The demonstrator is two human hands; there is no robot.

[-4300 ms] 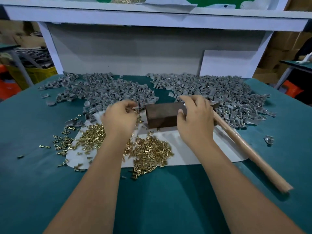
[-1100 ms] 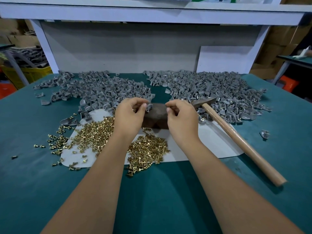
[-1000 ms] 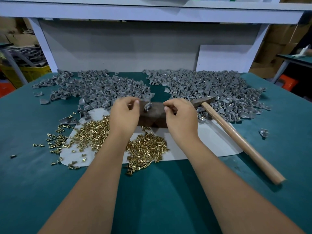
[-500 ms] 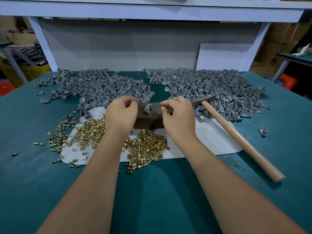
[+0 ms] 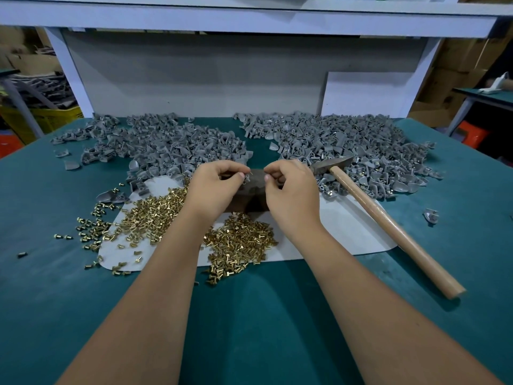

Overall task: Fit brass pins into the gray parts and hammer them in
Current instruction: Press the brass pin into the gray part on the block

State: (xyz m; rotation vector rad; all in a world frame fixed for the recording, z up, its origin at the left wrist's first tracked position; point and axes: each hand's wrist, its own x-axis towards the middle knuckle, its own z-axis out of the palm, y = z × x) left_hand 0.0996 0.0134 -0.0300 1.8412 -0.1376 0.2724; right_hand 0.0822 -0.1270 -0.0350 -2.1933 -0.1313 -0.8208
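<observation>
Brass pin (image 5: 250,172), pinched upright in my left grip (image 5: 215,187), stands over the dark block (image 5: 254,187) between both hands, while my right grip (image 5: 291,190), fingers curled, sits nearer the hammer (image 5: 388,226).

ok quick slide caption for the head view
Both hands work over a brown block; hammer rests nearby.

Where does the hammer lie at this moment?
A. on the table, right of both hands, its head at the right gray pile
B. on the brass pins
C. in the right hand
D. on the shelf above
A: the hammer lies unheld on the table, right of the right hand.
</observation>
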